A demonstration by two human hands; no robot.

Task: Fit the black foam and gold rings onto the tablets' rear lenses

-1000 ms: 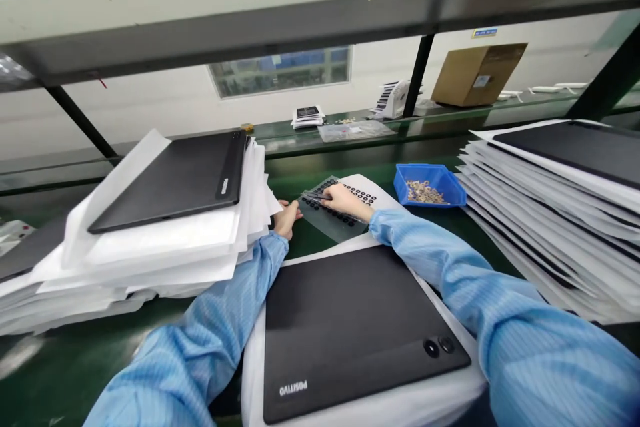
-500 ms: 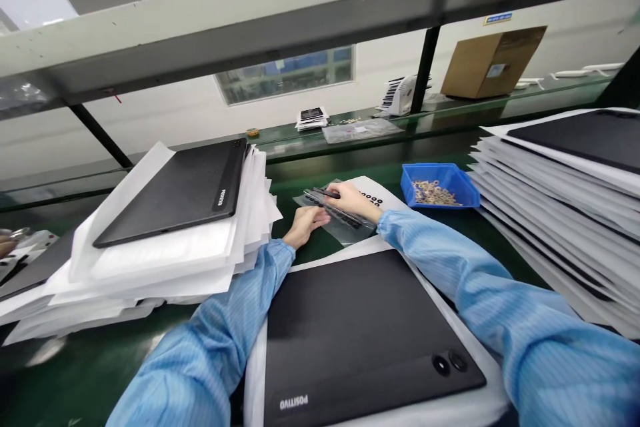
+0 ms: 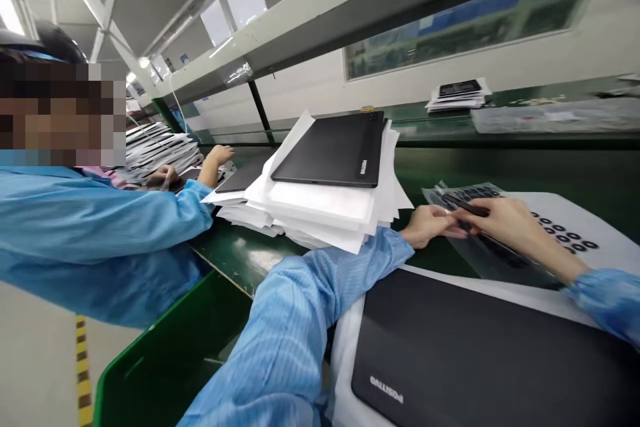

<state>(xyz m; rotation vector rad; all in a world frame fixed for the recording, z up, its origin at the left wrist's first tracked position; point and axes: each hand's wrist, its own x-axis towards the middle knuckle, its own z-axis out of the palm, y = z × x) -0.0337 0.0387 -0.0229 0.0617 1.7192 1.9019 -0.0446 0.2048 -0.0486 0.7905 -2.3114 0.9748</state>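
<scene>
Right hand [image 3: 515, 227]: fingers pinch a dark slim tool [image 3: 459, 203], directed left over clear film [image 3: 467, 257]. Left hand [image 3: 427, 225]: fingers drawn together just beside the right fingertips; whether they pinch anything, cannot tell. White sheet [image 3: 587, 213] with black rings lies right of the fingers. Black tablet [image 3: 480, 347] lies nearer the camera than the fingers.
</scene>
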